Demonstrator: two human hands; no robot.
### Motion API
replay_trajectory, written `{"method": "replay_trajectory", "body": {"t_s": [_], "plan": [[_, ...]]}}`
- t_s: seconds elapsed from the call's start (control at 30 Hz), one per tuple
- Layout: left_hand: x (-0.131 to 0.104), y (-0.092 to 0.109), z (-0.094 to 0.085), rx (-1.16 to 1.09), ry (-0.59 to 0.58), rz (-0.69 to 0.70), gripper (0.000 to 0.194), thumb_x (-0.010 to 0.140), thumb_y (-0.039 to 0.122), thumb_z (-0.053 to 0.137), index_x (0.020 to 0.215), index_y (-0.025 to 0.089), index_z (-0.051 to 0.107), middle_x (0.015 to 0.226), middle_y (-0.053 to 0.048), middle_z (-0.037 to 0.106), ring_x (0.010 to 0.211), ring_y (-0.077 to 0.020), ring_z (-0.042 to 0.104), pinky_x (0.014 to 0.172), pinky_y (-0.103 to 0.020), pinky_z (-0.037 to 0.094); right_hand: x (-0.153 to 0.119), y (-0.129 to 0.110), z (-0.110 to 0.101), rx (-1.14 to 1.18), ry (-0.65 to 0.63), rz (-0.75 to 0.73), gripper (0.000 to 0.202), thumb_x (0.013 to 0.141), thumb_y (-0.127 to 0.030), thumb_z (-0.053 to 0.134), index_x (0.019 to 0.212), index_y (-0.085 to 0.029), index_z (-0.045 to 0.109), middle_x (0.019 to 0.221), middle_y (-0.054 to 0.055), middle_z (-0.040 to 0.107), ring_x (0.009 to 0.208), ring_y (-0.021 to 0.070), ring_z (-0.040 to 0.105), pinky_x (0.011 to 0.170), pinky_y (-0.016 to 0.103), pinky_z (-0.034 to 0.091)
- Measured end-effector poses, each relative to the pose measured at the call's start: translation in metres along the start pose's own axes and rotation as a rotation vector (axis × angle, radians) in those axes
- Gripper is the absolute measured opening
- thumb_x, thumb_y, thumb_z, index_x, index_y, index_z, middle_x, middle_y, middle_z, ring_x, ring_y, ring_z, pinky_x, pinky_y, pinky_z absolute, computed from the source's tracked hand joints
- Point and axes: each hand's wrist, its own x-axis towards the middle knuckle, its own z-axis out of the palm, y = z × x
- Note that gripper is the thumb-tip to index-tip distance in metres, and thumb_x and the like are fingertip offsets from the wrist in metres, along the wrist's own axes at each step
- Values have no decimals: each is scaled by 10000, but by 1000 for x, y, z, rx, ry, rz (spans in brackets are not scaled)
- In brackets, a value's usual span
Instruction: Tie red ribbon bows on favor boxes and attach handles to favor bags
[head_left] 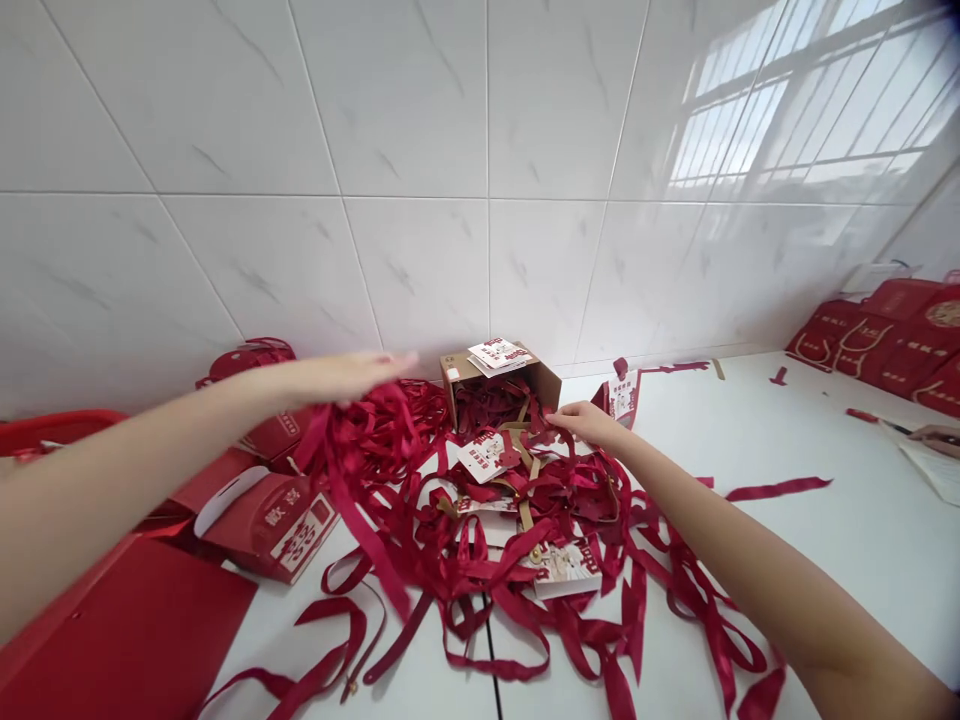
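Note:
My left hand (349, 377) is above a heap of shiny red ribbons (386, 425), its fingers stretched out to the right and blurred. A loose red ribbon (371, 545) trails down from beneath that palm. At the right edge of a small open cardboard box (550, 385), my right hand (589, 421) has its fingertips pinched together; what they hold, if anything, is hidden. Dark red straps (487, 405) fill the box, and printed white cards (499, 355) lie on top. More cards (487, 457) sit among tangled ribbons in front.
Red gift boxes (274, 520) and a large red panel (127, 630) lie at the left. A small red and white box (621, 395) stands by the tiled wall. Red bags (892, 345) line the far right, where another person's hand (937, 436) holds a pen over paper.

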Motion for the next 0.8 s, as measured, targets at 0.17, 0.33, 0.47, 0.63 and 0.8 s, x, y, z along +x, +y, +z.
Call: {"method": "replay_trajectory", "body": {"t_s": [0.17,0.33,0.47,0.63,0.8], "plan": [[51,3,-22,384,218,97,648,965,501,206,1121,-18,563,1408,-175,371,1345,-377,224,1088,-474,87,18,-11,2,-323,115,-91,254,925,-310,541,1137,-177,584,1191,80,583,1007,195,594,861,397,514],[53,-7,-2,571,160,107,461,949,363,353,1136,-20,529,1471,-214,221,1357,-441,91,1050,-573,59,-11,7,-23,-604,25,-21,232,920,-308,549,1094,-164,600,1123,74,610,969,182,601,853,391,509],[43,-26,39,631,71,87,526,882,311,437,1320,26,369,1436,-267,225,1321,-455,153,1021,-608,131,-59,36,-52,-754,-103,143,171,651,-208,790,767,-171,670,746,42,642,706,186,617,659,323,491],[-3,-62,109,593,-354,80,563,619,470,675,1072,142,615,1142,-190,564,1124,-420,456,947,-542,330,-111,64,-62,-834,-108,333,364,496,-349,844,763,-186,659,797,88,650,726,277,633,593,334,452],[-49,-91,162,476,-514,31,732,516,434,710,1177,158,561,1240,-214,525,1118,-426,510,829,-450,435,-144,89,-47,-846,19,450,953,471,-476,850,1258,-74,493,1196,288,516,1005,447,573,681,422,476]]}}
